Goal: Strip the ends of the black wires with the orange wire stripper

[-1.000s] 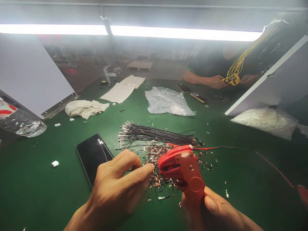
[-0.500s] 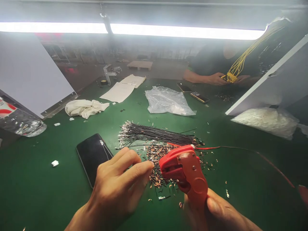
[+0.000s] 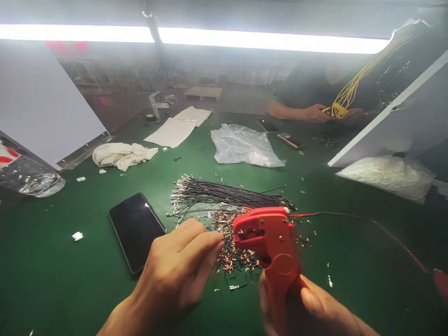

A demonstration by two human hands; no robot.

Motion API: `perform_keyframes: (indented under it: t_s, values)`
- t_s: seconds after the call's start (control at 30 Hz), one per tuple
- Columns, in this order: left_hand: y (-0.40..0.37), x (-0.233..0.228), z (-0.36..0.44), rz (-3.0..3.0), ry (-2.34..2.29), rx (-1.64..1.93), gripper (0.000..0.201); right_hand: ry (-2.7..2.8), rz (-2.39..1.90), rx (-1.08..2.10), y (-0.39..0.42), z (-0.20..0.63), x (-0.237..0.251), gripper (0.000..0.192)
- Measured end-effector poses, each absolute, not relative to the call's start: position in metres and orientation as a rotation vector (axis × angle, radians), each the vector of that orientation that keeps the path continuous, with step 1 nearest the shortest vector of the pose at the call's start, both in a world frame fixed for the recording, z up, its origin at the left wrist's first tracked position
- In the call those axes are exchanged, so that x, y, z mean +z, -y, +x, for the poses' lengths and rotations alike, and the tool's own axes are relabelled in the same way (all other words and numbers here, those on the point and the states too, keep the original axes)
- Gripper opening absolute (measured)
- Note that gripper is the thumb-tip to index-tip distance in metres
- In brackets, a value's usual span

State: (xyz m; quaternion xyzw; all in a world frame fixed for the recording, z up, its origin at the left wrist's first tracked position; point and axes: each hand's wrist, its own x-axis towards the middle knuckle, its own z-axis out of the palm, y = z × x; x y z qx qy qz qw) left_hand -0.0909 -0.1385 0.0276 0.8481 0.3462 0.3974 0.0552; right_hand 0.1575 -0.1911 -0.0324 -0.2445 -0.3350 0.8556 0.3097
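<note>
My left hand (image 3: 180, 266) is closed, its thumb and forefinger pinching a thin black wire (image 3: 228, 234), mostly hidden by the fingers. My right hand (image 3: 311, 298) is wrapped around the handle of a red wire stripper (image 3: 276, 247). The stripper's jaws point left at my left fingertips, with the wire end at their mouth. How deep the wire sits between the jaws I cannot tell. Behind the tool lies a bundle of black wires (image 3: 227, 192) with metal terminals at their left ends. Stripped bits of insulation and copper (image 3: 231, 259) are heaped under the jaws.
A black phone (image 3: 136, 233) lies left of my left hand. Farther back are a white cloth (image 3: 122, 155), papers (image 3: 171, 132) and a clear plastic bag (image 3: 245, 145). A plastic bottle (image 3: 38, 179) lies at left. Across the table, a person's hands (image 3: 317, 113) hold yellow wires (image 3: 346, 98).
The wire stripper has turned slightly, so its head sits more level and its jaws face my left fingers more squarely. My left hand keeps its pinch almost in place.
</note>
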Motion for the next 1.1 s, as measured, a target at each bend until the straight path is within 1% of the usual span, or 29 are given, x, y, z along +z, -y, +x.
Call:
perform_keyframes:
  t_s: [0.13, 0.23, 0.3, 0.4, 0.5, 0.6, 0.77, 0.9, 1.1]
  values:
    - [0.139, 0.03, -0.092, 2.569, -1.157, 1.301, 0.013, 0.87, -0.564, 2.284, 0.185, 0.161, -0.026, 0.055]
    - [0.139, 0.031, -0.092, 2.596, -1.223, 1.338, 0.014, 0.849, -0.518, 2.229, 0.181, 0.162, -0.025, 0.052]
    - [0.14, 0.029, -0.091, 2.669, -1.209, 1.316, 0.015, 0.884, -0.563, 2.072, 0.177, 0.161, -0.025, 0.042]
    - [0.145, 0.022, -0.084, 2.774, -1.106, 1.283, 0.018, 0.977, -0.812, 1.746, 0.174, 0.159, -0.022, 0.024]
    - [0.152, 0.013, -0.07, 2.877, -0.994, 1.237, 0.015, 1.027, -0.975, 1.59, 0.172, 0.157, -0.021, 0.026]
    - [0.159, 0.006, -0.057, 2.963, -0.907, 1.191, 0.01, 1.047, -0.963, 1.597, 0.173, 0.156, -0.022, 0.028]
    - [0.159, 0.002, -0.052, 2.983, -0.913, 1.158, 0.013, 1.006, -0.855, 1.686, 0.175, 0.155, -0.025, 0.028]
    - [0.158, 0.003, -0.054, 3.017, -0.919, 1.131, 0.015, 0.998, -0.857, 1.707, 0.175, 0.154, -0.027, 0.028]
    - [0.16, 0.004, -0.052, 2.999, -0.917, 1.129, 0.019, 1.16, -1.004, 1.627, 0.175, 0.152, -0.026, 0.013]
